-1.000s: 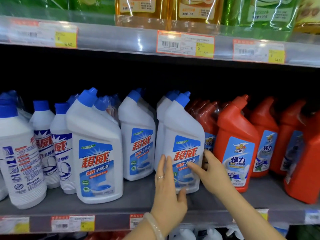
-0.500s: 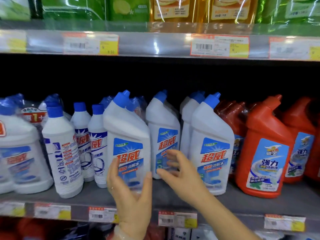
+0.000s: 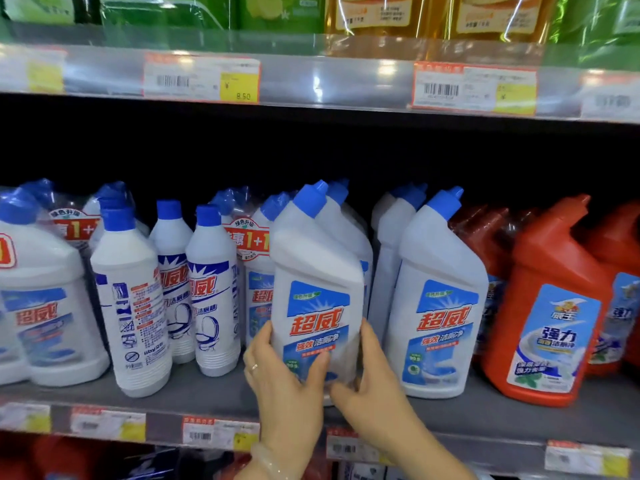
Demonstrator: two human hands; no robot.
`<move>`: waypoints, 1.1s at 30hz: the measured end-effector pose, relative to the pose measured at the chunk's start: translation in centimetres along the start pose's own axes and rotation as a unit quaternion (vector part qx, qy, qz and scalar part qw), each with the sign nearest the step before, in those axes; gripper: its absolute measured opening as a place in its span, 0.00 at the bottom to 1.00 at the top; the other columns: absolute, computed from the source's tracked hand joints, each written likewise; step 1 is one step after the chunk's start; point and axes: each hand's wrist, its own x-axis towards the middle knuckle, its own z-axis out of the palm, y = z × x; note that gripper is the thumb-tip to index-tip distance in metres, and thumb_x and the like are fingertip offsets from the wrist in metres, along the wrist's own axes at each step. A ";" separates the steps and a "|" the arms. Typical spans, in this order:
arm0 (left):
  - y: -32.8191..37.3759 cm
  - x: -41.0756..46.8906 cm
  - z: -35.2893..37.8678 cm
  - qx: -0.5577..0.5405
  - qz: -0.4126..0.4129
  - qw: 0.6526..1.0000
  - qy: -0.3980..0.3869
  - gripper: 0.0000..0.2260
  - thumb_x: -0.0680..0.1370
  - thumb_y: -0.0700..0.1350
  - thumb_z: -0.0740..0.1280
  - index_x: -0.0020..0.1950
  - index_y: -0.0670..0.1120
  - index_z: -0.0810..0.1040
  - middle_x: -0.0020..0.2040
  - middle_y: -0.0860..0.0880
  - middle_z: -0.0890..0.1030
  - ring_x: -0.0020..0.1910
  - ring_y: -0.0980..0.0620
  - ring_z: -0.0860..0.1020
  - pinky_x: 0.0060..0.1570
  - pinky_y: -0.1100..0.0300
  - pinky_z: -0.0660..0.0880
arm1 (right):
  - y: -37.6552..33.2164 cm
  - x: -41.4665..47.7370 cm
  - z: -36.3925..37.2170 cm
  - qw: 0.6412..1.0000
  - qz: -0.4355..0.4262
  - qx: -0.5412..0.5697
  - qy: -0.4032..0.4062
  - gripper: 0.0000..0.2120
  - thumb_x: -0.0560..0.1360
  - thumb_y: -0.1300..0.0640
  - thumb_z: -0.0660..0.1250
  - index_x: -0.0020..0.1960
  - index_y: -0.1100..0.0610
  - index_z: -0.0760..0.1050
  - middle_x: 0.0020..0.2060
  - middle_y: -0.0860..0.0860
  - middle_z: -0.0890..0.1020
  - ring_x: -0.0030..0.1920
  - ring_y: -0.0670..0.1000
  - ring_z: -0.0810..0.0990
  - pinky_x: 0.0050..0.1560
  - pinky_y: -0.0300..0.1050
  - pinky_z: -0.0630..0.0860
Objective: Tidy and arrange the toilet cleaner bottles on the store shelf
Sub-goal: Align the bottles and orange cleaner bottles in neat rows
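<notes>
A white toilet cleaner bottle (image 3: 317, 271) with a blue angled cap and blue label stands at the front of the grey shelf (image 3: 214, 386). My left hand (image 3: 284, 379) grips its lower left side, thumb across the label. My right hand (image 3: 372, 382) grips its lower right side. A matching white bottle (image 3: 440, 299) stands just to the right, with more of the same behind both. Slim white bottles (image 3: 133, 306) with straight blue caps stand to the left.
Orange-red cleaner bottles (image 3: 550, 306) fill the shelf's right end. Shrink-wrapped twin packs (image 3: 45, 299) sit at the far left. Price tags (image 3: 202, 79) line the shelf edges. Green and yellow refill pouches (image 3: 381, 12) rest on the shelf above.
The view has swung left along the shelf. Both hands left the right-hand white bottle and now hold the one to its left, which stands closer to the front edge.
</notes>
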 end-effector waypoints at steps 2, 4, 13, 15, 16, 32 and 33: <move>0.7 -0.4 1.3 -0.006 0.002 1.000 -0.012 0.36 0.64 0.37 0.77 0.68 0.40 0.64 0.63 0.42 0.67 0.64 0.46 0.63 0.64 0.56 0.60 | 0.4 0.0 -1.0 0.999 0.006 -0.026 0.018 0.31 0.68 0.74 0.63 0.58 0.43 0.64 0.59 0.47 0.74 0.56 0.40 0.77 0.44 0.27 0.76; 1.1 -0.2 2.1 -0.010 -0.008 1.000 -0.021 0.35 0.64 0.38 0.77 0.67 0.42 0.64 0.63 0.43 0.68 0.64 0.46 0.63 0.63 0.58 0.61 | 0.8 0.3 -1.6 0.998 0.008 -0.062 0.032 0.29 0.67 0.73 0.63 0.59 0.46 0.64 0.59 0.51 0.73 0.57 0.42 0.76 0.42 0.26 0.75; 0.7 0.2 1.8 -0.015 -0.006 0.998 -0.062 0.34 0.63 0.40 0.78 0.64 0.45 0.64 0.58 0.49 0.66 0.62 0.49 0.66 0.61 0.57 0.67 | 0.8 -0.2 -2.6 0.988 0.047 -0.148 0.010 0.20 0.72 0.65 0.63 0.60 0.53 0.63 0.58 0.46 0.75 0.56 0.43 0.75 0.49 0.30 0.74; 0.4 0.2 1.3 -0.008 -0.005 0.997 -0.070 0.35 0.64 0.42 0.78 0.65 0.45 0.64 0.61 0.48 0.66 0.64 0.48 0.65 0.65 0.50 0.67 | 0.9 -0.7 -3.1 0.986 0.052 -0.160 0.003 0.16 0.72 0.63 0.63 0.58 0.53 0.65 0.57 0.47 0.77 0.56 0.44 0.76 0.52 0.36 0.76; 0.3 0.1 0.9 -0.001 -0.003 0.998 -0.063 0.35 0.65 0.43 0.77 0.66 0.44 0.63 0.61 0.49 0.65 0.65 0.48 0.64 0.66 0.48 0.66 | 0.8 -1.0 -3.3 0.985 0.051 -0.168 0.004 0.17 0.72 0.62 0.64 0.59 0.53 0.65 0.59 0.47 0.76 0.58 0.45 0.75 0.57 0.40 0.75; 6.3 -7.5 9.2 -0.060 0.216 0.910 -0.349 0.27 0.74 0.55 0.62 0.70 0.57 0.56 0.72 0.60 0.57 0.72 0.63 0.55 0.71 0.69 0.52 | 2.5 -3.9 -18.7 0.869 0.053 -0.219 0.441 0.39 0.59 0.52 0.75 0.65 0.65 0.66 0.59 0.60 0.71 0.64 0.58 0.66 0.65 0.53 0.66; 6.5 -8.0 10.6 -0.045 0.204 0.903 -0.374 0.29 0.75 0.53 0.62 0.72 0.54 0.53 0.71 0.60 0.53 0.72 0.64 0.50 0.70 0.73 0.46 | 2.8 -3.8 -20.0 0.883 0.071 -0.188 0.425 0.43 0.57 0.53 0.78 0.66 0.64 0.64 0.59 0.58 0.71 0.62 0.55 0.68 0.64 0.51 0.67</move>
